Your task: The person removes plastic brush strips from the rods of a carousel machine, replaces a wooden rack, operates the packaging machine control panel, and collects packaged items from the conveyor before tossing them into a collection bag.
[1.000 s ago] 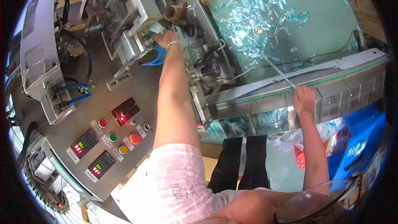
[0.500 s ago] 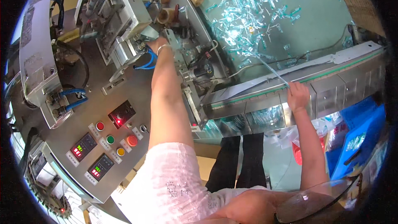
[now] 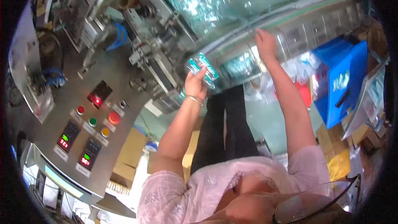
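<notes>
My left hand [image 3: 196, 85] pinches a small clear packet [image 3: 203, 68] with green printed bands, held up over the near end of the metal channel, thumb on top. My right hand [image 3: 266, 45] is at the channel's [image 3: 302, 33] near edge, fingers pointing toward its green strip. Those fingers are blurred, and I cannot make out anything between them. Beyond the channel, a heap of loose green-and-clear pieces [image 3: 203, 0] lies on the pale green surface.
Left of my arm stands a metal machine with blue hoses [image 3: 119, 37] and a control panel [image 3: 124, 85] with coloured buttons and lit displays. More packets show in a compartment [image 3: 240, 66] below the channel. At right are a blue bin [image 3: 344, 79] and a red object [image 3: 304, 94].
My left hand has come back from the machine toward me and now holds the packet. My right hand has shifted left along the channel; the thin rod it held is no longer discernible.
</notes>
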`<state>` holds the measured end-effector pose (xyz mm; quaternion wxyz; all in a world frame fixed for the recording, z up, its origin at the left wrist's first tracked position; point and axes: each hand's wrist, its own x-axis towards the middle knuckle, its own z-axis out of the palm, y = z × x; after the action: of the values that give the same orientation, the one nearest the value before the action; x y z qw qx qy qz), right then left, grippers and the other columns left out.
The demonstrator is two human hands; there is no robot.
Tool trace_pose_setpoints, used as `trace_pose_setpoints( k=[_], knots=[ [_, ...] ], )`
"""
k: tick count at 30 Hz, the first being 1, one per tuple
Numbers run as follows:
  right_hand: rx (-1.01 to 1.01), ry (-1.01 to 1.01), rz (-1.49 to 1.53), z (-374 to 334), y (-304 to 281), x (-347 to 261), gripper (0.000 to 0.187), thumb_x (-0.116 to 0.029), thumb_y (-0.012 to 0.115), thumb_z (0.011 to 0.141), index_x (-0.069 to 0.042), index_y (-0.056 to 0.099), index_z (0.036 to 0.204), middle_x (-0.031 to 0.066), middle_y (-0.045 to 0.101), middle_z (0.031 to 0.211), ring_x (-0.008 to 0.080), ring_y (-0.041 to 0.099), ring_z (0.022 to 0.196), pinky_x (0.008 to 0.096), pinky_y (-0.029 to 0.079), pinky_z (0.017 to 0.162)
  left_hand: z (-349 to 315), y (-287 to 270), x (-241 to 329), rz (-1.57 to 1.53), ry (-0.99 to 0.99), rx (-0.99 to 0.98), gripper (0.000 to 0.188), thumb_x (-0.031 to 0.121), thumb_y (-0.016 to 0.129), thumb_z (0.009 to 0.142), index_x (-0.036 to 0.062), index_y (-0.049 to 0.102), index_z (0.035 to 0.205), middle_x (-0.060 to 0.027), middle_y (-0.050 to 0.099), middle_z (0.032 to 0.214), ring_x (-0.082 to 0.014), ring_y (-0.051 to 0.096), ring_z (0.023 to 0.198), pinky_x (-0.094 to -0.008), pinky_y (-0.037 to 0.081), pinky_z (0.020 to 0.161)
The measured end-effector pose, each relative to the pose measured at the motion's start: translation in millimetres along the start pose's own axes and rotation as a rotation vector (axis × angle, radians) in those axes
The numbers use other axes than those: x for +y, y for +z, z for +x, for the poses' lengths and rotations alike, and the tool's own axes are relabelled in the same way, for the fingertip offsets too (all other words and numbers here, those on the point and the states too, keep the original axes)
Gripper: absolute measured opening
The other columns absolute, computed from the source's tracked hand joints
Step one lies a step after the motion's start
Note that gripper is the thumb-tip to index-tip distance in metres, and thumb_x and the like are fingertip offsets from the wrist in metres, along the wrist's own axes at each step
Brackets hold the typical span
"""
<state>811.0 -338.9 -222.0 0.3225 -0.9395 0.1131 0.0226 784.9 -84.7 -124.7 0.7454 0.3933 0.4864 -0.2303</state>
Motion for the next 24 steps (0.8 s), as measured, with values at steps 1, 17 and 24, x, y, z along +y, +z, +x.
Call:
trace_pose_setpoints(
  k=[1,17,24],
  knots=[
    [-0.030,0.010,-0.005,-12,-1,-6,0.019,-0.019,0.051,0.076,-0.007,0.057,0.090,0.0101,0.059,0.080,0.0273,0.056,0.074,0.0380,0.042,0.064,-14,-13,-11,0.007,-0.016,0.057,0.017,0.000,0.055,0.077,0.0064,0.051,0.092,-0.0021,0.057,0.082,-0.0156,0.055,0.075,-0.0305,0.046,0.070],
    [0.079,0.442,0.526,-195,-21,-64,0.024,-0.017,0.050,0.083,0.001,0.055,0.098,0.0009,0.050,0.065,0.0071,0.044,0.058,0.0210,0.038,0.056,-31,-234,-89,0.220,0.134,0.555,0.022,0.000,0.057,0.074,0.0095,0.052,0.092,-0.0030,0.055,0.077,-0.0132,0.049,0.066,-0.0261,0.037,0.056],
    [0.030,0.553,0.576,-217,-27,-77,0.021,-0.020,0.047,0.085,-0.002,0.057,0.089,-0.0020,0.049,0.066,0.0039,0.042,0.061,0.0177,0.034,0.055,-67,-241,-74,-0.039,0.014,0.060,0.030,0.000,0.049,0.081,0.0005,0.044,0.110,-0.0087,0.052,0.098,-0.0182,0.051,0.088,-0.0311,0.041,0.081]
  ],
)
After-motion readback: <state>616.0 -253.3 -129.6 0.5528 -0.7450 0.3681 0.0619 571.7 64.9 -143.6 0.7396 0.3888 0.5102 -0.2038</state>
